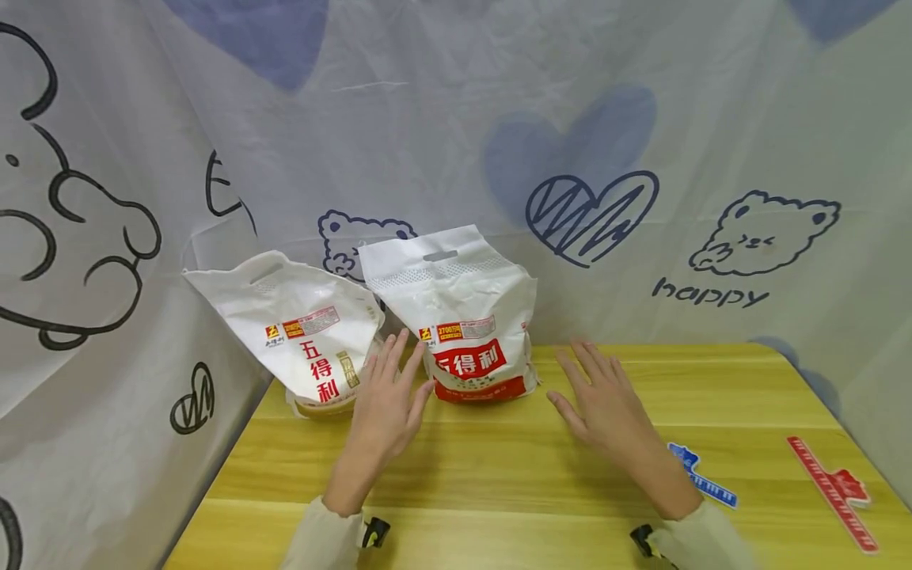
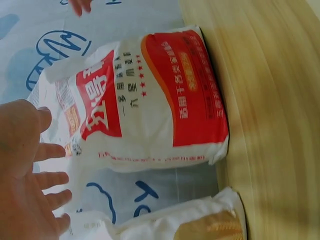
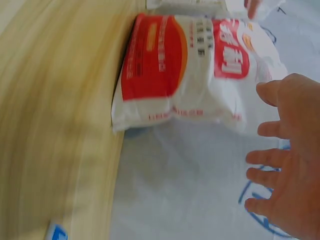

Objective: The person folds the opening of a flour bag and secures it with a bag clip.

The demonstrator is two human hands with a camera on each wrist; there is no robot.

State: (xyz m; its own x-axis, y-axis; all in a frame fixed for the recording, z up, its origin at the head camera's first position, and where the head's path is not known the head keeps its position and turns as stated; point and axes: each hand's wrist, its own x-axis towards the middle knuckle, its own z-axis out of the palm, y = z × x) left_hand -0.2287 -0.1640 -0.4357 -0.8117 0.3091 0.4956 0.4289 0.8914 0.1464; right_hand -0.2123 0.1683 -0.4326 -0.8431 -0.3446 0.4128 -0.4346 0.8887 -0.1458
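A white flour bag with red panels (image 1: 477, 317) stands at the back of the wooden table, its punched handle strip upright. My left hand (image 1: 385, 404), fingers spread, is just in front of its left side, between it and a second white bag with red lettering and a gold base (image 1: 306, 332). That second bag leans to the left. Off the red-panelled bag's right side my right hand (image 1: 606, 400) hovers with straight, spread fingers. Both wrist views show the palms facing the red-panelled bag with nothing held.
A blue ruler-shaped piece with piano keys (image 1: 701, 475) lies by my right wrist. Farther right is a red one (image 1: 834, 491). A printed cloth (image 1: 442, 158) hangs behind the table (image 1: 499, 491) and along its left side.
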